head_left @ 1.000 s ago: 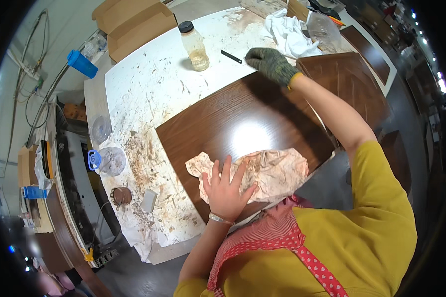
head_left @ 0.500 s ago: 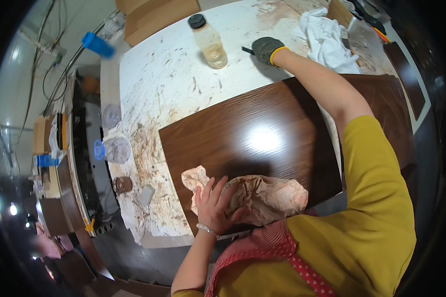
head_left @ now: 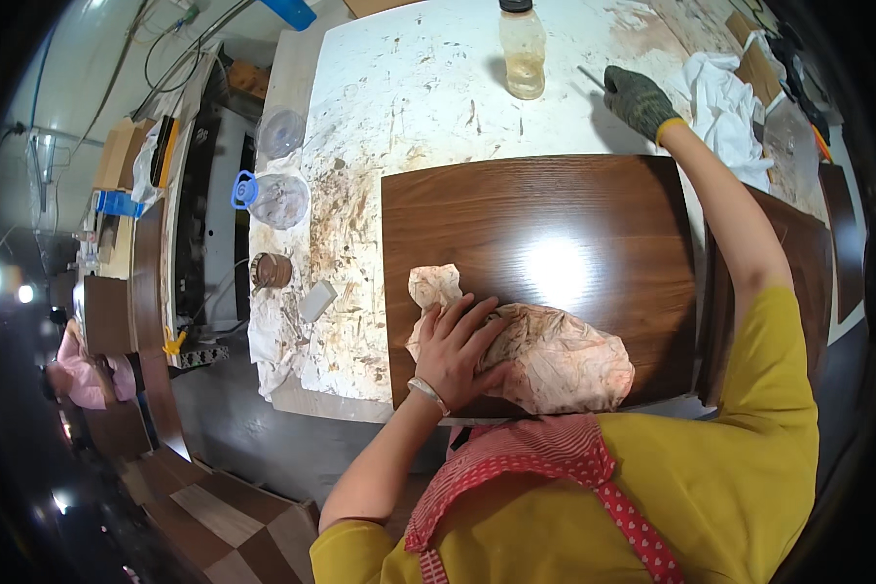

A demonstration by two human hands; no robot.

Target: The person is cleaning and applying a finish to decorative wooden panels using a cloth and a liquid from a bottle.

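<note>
My bare left hand (head_left: 455, 352) lies with its fingers spread on a crumpled, stained cloth (head_left: 574, 362). The cloth rests on the near part of a dark brown wood-grain panel (head_left: 477, 224). My right hand (head_left: 640, 102), in a dark grey knit glove with a yellow cuff, is closed around a thin, dark, stick-like tool (head_left: 590, 76); most of it is hidden in the fist. That hand hovers beyond the panel's far right corner, over the white stained tabletop (head_left: 428, 88). To its left stands a clear bottle (head_left: 524, 54) with a black cap and yellowish liquid.
Left on the table are a clear container with a blue handle (head_left: 280, 201), a brown jar (head_left: 271, 271) and a pale block (head_left: 317, 302). White cloth (head_left: 722, 112) lies at the far right beside another dark panel (head_left: 774, 263). A person in pink (head_left: 92, 370) is in the left background.
The whole view has shifted and turned, so the table things sit farther right and higher. My left hand stays on the cloth; the gloved right hand has turned slightly, still holding the thin tool.
</note>
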